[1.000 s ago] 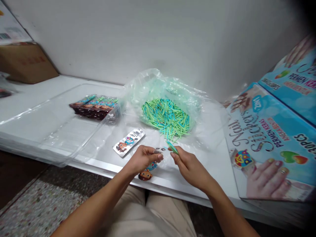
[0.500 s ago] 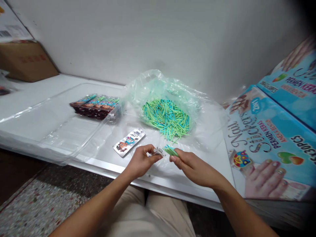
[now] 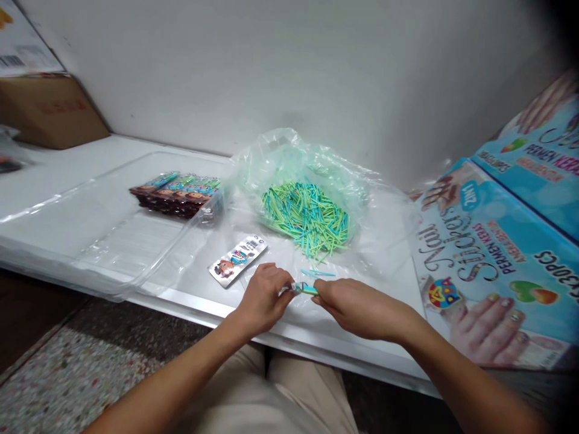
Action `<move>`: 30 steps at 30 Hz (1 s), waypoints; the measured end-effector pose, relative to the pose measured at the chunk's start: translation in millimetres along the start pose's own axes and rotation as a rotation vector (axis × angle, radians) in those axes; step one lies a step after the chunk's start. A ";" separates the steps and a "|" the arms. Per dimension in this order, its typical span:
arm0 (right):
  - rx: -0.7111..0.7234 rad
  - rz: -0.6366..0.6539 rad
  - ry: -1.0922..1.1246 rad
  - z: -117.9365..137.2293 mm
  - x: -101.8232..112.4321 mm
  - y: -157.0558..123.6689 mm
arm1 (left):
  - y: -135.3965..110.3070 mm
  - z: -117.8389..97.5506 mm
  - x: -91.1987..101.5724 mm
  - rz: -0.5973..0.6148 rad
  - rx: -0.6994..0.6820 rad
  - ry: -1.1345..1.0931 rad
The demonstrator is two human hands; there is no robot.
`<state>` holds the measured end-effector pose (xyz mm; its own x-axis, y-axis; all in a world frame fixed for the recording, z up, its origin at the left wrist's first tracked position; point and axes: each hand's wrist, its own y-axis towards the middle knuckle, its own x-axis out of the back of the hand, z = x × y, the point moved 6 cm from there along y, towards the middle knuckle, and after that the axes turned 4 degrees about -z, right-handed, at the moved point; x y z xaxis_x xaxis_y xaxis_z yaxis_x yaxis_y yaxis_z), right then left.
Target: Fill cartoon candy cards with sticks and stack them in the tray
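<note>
My left hand pinches a small printed packet, mostly hidden by the fingers. Closed on thin green and blue sticks, my right hand meets the left, with the sticks' ends at the packet. Just beyond the hands, a couple of loose blue sticks lie on the plastic. A flat printed packet with a cartoon figure rests to the left of my left hand. Farther back, a heap of green and blue sticks spills from a clear plastic bag.
A clear plastic tray at the left holds a stack of filled packets. Blue printed boxes stand along the right side. A brown carton sits at the back left, against the wall.
My hands have come together, bringing the stick ends from beside the packet to its opening. Loose blue sticks now show on the plastic beyond my hands.
</note>
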<state>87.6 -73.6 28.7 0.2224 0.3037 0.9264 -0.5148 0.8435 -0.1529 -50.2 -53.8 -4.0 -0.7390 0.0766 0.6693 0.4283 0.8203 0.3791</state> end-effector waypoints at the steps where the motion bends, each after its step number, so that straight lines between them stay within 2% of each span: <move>1: -0.004 -0.010 -0.029 0.7 1.8 1.3 | 0.1 -2.3 -1.7 0.009 -0.028 0.021; 4: -0.014 -0.064 -0.080 3.4 8.8 6.6 | 1.1 -5.1 -3.9 0.015 -0.008 0.006; 9: -0.007 -0.312 -0.190 22.3 19.3 20.9 | 2.6 -3.1 -7.2 0.013 0.202 -0.230; 13: 0.184 -0.406 -0.073 56.3 16.4 28.9 | 3.8 -7.1 -11.6 0.009 0.231 -0.454; 15: 0.268 -0.454 0.033 64.9 20.2 27.8 | 4.0 -6.8 -7.7 -0.004 0.234 -0.522; 17: 0.268 -0.542 0.156 60.4 28.5 24.9 | 4.0 -3.4 1.8 -0.027 0.261 -0.577; 19: 0.179 -0.604 0.296 46.5 33.7 23.6 | 4.0 1.5 13.9 -0.051 0.314 -0.670; 21: 0.115 -0.594 0.418 36.1 32.0 25.1 | 4.5 5.2 24.0 -0.048 0.376 -0.768; 24: 0.113 -0.607 0.554 34.0 29.2 28.2 | 6.1 6.6 32.3 -0.005 0.442 -0.795; 27: 0.090 -0.709 0.670 32.7 32.3 30.1 | 8.4 5.0 37.6 -0.029 0.420 -0.802; 30: 0.034 -0.793 0.792 25.7 34.6 32.3 | 7.1 5.9 37.7 -0.051 0.403 -0.917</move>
<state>57.4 -47.2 64.7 0.9552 -0.1074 0.2756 -0.0136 0.9148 0.4036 -78.1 -41.7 20.2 -0.9396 0.3040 -0.1571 0.3024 0.9526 0.0347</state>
